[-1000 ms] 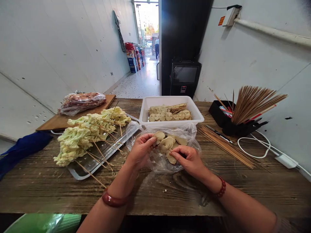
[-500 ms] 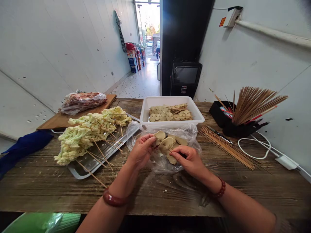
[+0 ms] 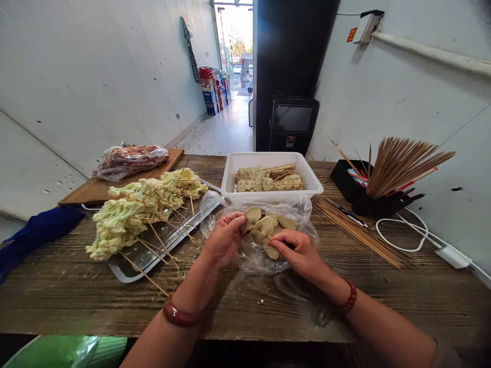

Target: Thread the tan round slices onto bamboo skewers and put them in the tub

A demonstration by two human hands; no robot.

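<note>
Between thumb and fingers, my left hand (image 3: pixel 225 235) pinches the edge of a thin, round, greyish-beige slice (image 3: pixel 252 216). My right hand (image 3: pixel 294 249) is closed in a pinch on a bamboo skewer, whose short visible bit points into a curled slice (image 3: pixel 263 228) beside the left hand's one. Most of that skewer is hidden by fingers and slices. Below both hands, more slices (image 3: pixel 287 223) lie on a crumpled clear plastic bag (image 3: pixel 251 261). Just behind the bag, a white tub (image 3: pixel 272 195) contains finished-looking skewers of the same slices (image 3: pixel 251 183).
Left stands a metal tray (image 3: pixel 132 275) with skewered cauliflower (image 3: pixel 123 217); behind it, bagged meat (image 3: pixel 132 159) rests on a wooden board (image 3: pixel 82 191). Loose skewers (image 3: pixel 358 232) lie at right, near a black holder (image 3: pixel 347 180) of upright skewers and a white cable (image 3: pixel 383 235).
</note>
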